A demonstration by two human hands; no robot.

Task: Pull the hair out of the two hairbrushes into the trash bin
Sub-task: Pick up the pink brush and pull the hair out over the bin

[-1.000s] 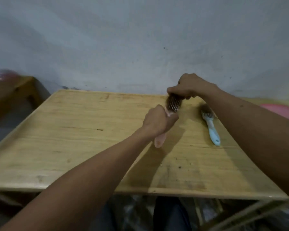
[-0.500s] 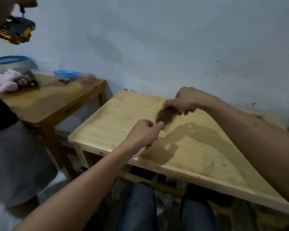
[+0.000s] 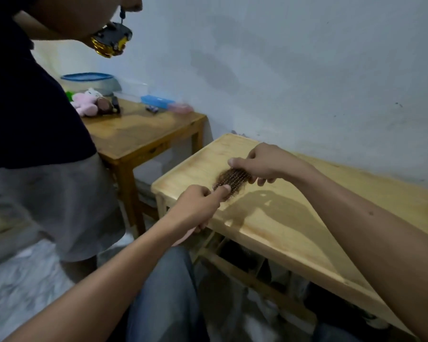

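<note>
A hairbrush [image 3: 232,180] matted with brown hair is held above the left end of the light wooden table [image 3: 294,225]. My left hand [image 3: 195,208] grips its pink handle, the thumb lying along the base of the bristles. My right hand [image 3: 262,161] is at the brush's far end, its fingers curled over the bristles and pinching the hair there. The second brush and the trash bin are out of view.
Another person [image 3: 35,144] stands close at the left. Behind is a darker wooden table [image 3: 143,139] with a pink plush toy [image 3: 87,102], a blue-rimmed basin [image 3: 92,82] and a blue box [image 3: 158,101]. My knees [image 3: 166,292] are under the table's near edge.
My view has swung left, so the blue brush left the frame and the standing person and side table came in. Both hands stay on the hairy brush, carried toward the table's left end.
</note>
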